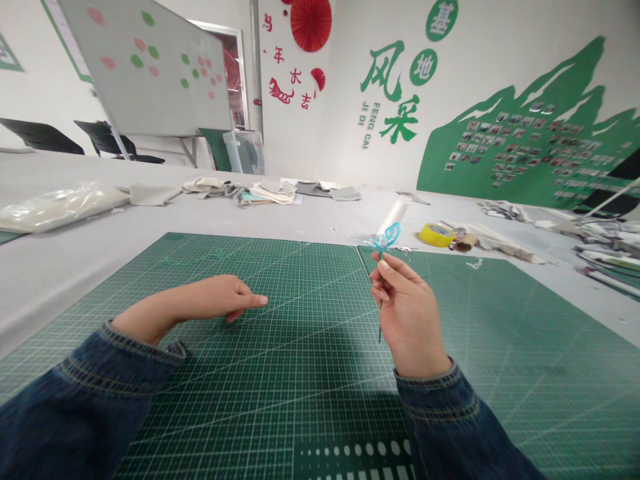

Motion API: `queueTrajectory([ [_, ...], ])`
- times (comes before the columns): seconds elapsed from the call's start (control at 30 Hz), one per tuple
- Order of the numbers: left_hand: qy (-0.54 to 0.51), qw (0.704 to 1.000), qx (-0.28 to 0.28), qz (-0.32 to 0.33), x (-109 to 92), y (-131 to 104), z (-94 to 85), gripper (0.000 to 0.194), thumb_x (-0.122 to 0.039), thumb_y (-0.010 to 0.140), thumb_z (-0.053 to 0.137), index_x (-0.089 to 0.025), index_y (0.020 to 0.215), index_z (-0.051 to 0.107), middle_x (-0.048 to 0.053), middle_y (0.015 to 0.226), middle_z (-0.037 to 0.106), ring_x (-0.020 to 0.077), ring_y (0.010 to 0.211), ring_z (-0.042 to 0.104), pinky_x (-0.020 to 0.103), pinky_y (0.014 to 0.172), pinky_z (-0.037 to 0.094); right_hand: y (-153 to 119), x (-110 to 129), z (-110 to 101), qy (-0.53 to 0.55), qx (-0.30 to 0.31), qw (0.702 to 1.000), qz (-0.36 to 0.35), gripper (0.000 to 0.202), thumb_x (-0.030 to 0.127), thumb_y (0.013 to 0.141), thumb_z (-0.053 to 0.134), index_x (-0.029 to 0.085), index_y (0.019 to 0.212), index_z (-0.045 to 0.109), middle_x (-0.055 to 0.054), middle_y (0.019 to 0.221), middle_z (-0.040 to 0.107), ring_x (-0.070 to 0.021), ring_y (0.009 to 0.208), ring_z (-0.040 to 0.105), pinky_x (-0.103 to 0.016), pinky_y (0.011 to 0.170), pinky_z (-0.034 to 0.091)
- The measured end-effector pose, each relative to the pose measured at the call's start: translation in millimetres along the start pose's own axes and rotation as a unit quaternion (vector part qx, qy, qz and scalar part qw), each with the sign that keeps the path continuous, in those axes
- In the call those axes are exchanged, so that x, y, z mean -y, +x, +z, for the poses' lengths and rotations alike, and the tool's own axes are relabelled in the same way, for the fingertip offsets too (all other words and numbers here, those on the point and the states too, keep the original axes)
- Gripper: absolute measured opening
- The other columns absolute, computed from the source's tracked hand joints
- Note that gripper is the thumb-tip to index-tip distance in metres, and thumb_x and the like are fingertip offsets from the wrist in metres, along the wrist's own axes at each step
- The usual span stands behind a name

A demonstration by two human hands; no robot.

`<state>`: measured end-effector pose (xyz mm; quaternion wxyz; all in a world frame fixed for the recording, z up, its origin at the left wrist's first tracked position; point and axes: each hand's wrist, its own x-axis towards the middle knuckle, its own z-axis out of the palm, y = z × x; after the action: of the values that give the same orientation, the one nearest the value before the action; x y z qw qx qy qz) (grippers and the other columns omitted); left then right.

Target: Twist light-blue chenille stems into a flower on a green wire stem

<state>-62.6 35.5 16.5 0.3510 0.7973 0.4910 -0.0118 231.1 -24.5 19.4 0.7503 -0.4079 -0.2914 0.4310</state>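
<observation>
My right hand [407, 313] pinches the thin stem of a small blue flower-like ornament [389, 238], held upright above the seam of the green cutting mats. Its dark stem end pokes out below my fingers. Off to the left, my left hand [220, 298] hovers over the left mat [300, 347], thumb pointing right and the other fingers curled under; whatever they may hold is hidden. Green thread [195, 257] lies near that mat's back edge.
Behind the mats are a white roll [397, 212], yellow tape [437, 235] and a brown cardboard roll [466, 243]. Fabric scraps [270, 193] and a plastic-wrapped bundle [63, 205] lie farther back. Wires and cloth sit at the right.
</observation>
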Motion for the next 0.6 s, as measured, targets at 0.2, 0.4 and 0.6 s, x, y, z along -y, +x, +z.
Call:
queueTrajectory([
  [0.2, 0.01, 0.998, -0.057, 0.008, 1, -6, -9.5, 0.035, -0.055, 0.078, 0.064, -0.021, 0.078, 0.058, -0.002, 0.065, 0.049, 0.0161, 0.06, 0.045, 0.026, 0.056, 0.029, 1, -1, -2, -0.006, 0.01, 1.0, -0.009, 0.014, 0.018, 0.066, 0.078, 0.018, 0.08, 0.076, -0.005, 0.088, 0.07, -0.009, 0.062, 0.051, -0.02, 0.043, 0.025],
  [0.4, -0.024, 0.998, -0.053, 0.018, -3, -8, -14.9, 0.03, -0.046, 0.082, 0.063, -0.024, 0.102, 0.069, -0.003, 0.066, 0.057, 0.0166, 0.064, 0.052, 0.026, 0.061, 0.033, 5, 0, -4, 0.021, 0.011, 0.999, 0.037, 0.014, 0.016, 0.064, 0.077, 0.016, 0.078, 0.074, -0.004, 0.081, 0.067, -0.0085, 0.058, 0.047, -0.02, 0.041, 0.024],
  [0.6, -0.006, 0.997, 0.041, 0.06, 3, -10, -17.7, 0.029, -0.04, 0.088, 0.055, -0.023, 0.079, 0.076, 0.001, 0.084, 0.073, 0.0199, 0.083, 0.063, 0.027, 0.077, 0.04, 10, 3, -9, 0.067, -0.01, 0.996, 0.063, 0.014, 0.011, 0.064, 0.075, 0.015, 0.077, 0.072, -0.001, 0.076, 0.061, -0.0073, 0.058, 0.046, -0.018, 0.039, 0.027],
])
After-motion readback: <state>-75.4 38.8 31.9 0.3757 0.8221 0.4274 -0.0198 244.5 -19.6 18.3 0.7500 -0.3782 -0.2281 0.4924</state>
